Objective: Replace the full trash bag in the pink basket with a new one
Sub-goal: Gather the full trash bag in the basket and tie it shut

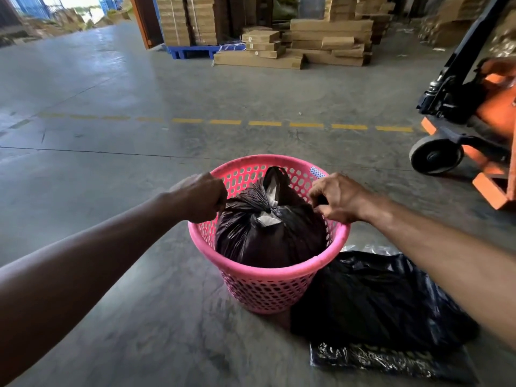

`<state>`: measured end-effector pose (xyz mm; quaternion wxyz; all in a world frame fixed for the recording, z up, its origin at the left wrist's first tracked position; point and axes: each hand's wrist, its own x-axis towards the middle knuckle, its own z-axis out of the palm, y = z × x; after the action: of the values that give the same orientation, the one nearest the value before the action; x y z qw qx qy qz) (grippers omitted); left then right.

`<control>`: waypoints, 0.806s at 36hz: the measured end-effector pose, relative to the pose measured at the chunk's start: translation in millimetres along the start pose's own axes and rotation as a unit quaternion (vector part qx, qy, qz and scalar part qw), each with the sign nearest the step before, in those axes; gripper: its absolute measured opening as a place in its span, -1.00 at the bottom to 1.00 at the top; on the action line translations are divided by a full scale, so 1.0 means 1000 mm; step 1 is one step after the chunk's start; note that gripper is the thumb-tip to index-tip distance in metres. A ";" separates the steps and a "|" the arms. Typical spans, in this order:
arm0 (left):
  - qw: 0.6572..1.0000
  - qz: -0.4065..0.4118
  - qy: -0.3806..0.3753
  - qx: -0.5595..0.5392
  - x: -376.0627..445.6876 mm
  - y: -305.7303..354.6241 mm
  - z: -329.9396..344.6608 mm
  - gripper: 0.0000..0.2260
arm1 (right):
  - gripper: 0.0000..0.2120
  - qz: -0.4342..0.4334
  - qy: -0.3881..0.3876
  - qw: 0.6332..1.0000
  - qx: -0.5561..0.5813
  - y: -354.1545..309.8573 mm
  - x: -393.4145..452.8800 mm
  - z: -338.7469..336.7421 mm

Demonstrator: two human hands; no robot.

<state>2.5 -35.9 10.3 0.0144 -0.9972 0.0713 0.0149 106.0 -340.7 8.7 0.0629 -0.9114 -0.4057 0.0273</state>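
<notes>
Smooth grey concrete floor, round perforated pink plastic basket centre.
Left hand at nine o'clock, right hand at three, each pinching the crinkled black plastic trash bag.

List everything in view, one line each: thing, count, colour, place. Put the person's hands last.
basket: one, pink, on the floor, centre
full trash bag: one, black, tied, inside the basket
loose black bag: one, on the floor right of the basket
packet of bags: one, black, under the loose bag
pallet truck: one, orange and black, far right
cardboard boxes: many, brown, stacked at the back
dashed line: one, yellow, across the floor
left hand: fist at the basket's left rim
right hand: fingers pinching black plastic at the right rim
</notes>
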 end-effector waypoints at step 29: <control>0.621 -0.041 -0.010 -0.783 0.047 0.080 -0.007 -0.89 | -0.95 -0.075 0.243 0.950 0.184 -0.054 0.029 -0.056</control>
<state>38.2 -122.0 13.6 -0.7703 -0.6334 -0.0083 0.0740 91.8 -288.4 71.3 0.3276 -0.8300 -0.4335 -0.1255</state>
